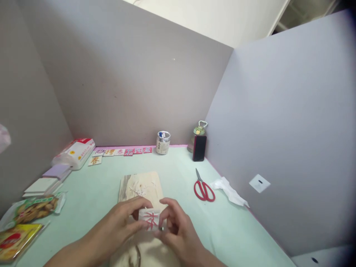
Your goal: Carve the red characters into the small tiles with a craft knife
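Note:
My left hand (126, 215) grips a small white carved block (150, 218) between thumb and fingers, its face with a red character turned up toward me. My right hand (176, 226) is curled at the block's right edge, thumb and fingertips close to it. A tiny dark, shiny thing shows by the right thumb; what it is I cannot make out. Just beyond my hands lies a pale wooden board (155, 181) with white shavings (140, 188) scattered over it. Part of the board is hidden behind my hands.
Red-handled scissors (204, 190) and a crumpled tissue (230, 191) lie to the right. Along the back stand a jar (162, 143), a phone (199, 148) and small character tiles (119, 152). At left are a tissue pack (76, 152), pale blocks (41, 186) and snack bags (36, 210). Grey partitions enclose the table.

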The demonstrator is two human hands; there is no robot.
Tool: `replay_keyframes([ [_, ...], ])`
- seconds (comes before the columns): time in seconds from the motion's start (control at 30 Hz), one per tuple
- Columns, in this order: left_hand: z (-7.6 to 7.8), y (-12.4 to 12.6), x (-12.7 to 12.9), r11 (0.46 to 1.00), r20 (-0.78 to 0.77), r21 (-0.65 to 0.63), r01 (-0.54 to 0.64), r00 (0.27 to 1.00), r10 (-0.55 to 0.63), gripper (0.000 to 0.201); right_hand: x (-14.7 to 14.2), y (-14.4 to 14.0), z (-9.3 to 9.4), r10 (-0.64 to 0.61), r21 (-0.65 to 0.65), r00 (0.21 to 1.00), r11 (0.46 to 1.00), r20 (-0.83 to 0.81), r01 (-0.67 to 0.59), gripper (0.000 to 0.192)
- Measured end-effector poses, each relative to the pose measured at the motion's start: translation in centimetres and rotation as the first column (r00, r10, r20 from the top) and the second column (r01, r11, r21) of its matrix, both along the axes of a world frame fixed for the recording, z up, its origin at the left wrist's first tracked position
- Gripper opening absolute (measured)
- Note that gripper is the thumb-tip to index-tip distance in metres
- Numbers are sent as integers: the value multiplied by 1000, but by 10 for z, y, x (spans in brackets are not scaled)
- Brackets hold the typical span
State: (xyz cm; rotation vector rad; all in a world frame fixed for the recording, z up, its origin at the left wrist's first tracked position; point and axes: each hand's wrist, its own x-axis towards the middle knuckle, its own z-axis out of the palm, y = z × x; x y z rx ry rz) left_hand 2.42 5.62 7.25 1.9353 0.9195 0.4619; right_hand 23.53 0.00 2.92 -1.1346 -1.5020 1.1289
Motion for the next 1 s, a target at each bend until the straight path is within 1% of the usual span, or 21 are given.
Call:
replay_keyframes([
  [0.03, 3, -1, 2, 1000, 4, 3, 7, 1000, -7, 21, 0, 1, 4, -7, -63, 998, 998, -62, 3, 44],
  [0.07, 5, -3, 4, 1000, 8, 6, 13, 1000, -13, 20, -1, 2, 7, -4, -104, 996, 995, -93, -6, 33],
  [0.1, 7, -5, 6, 1000, 11, 6, 20, 1000, -20, 19, -1, 3, 10, -5, -127, 995, 992, -102, -8, 28],
  [0.2, 11, -9, 9, 1000, 8, -7, 24, 1000, -24, 18, 1, 4, 14, -15, -102, 998, 995, -56, 10, 37],
  [0.27, 13, -10, 10, 999, -7, -24, 28, 1000, -28, 19, 2, 4, 15, -10, -74, 999, 997, -32, 7, 37],
  [0.37, 14, -8, 8, 999, -33, -45, 12, 999, -13, 22, 5, 4, 15, 33, -84, 999, 996, -6, -33, 31],
  [0.47, 9, -4, 4, 998, -40, -62, -21, 999, 19, 27, 8, 4, 14, 54, -92, 998, 994, 18, -52, 24],
  [0.57, 4, 0, 0, 996, -41, -77, -39, 999, 36, 30, 10, 5, 14, 77, -101, 997, 992, 4, -76, 18],
  [0.7, 5, 0, 0, 995, -38, -91, -49, 998, 46, 32, 11, 5, 16, 105, -113, 993, 987, -58, -111, 22],
  [0.8, 7, -2, 3, 993, -19, -115, -37, 999, 35, 35, 10, 5, 18, 105, -151, 988, 981, -109, -121, 25],
  [0.93, 0, -1, 4, 985, 46, -174, -1, 999, 9, 47, 10, 5, 18, 53, -162, 989, 984, -135, -75, 33],
  [1.0, -4, 0, 1, 980, 43, -198, 14, 999, -6, 55, 10, 6, 18, 37, -175, 986, 982, -161, -66, 36],
])
